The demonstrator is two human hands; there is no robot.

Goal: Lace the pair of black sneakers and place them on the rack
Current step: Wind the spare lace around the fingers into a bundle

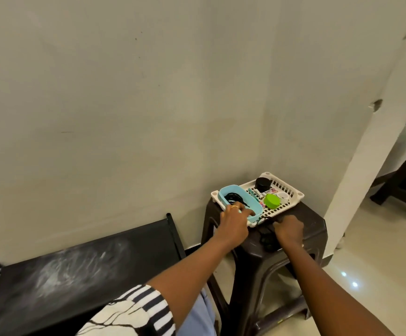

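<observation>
- Nearest me I see a striped sleeve (146, 309) and both bare forearms reaching forward.
- My right hand (289, 230) is curled on the dark stool (313, 229), gripping a black lace (267, 241) that trails across the seat.
- My left hand (236, 220) reaches into the blue tub (223, 192); its fingers are bent down among the coiled laces (233, 197), though I cannot tell whether they grip any.
- The tub sits in a white basket (291, 190) with a green lid (272, 200) and black jar (263, 183).
- The black rack (75, 263) stands left, against the wall (148, 93).
</observation>
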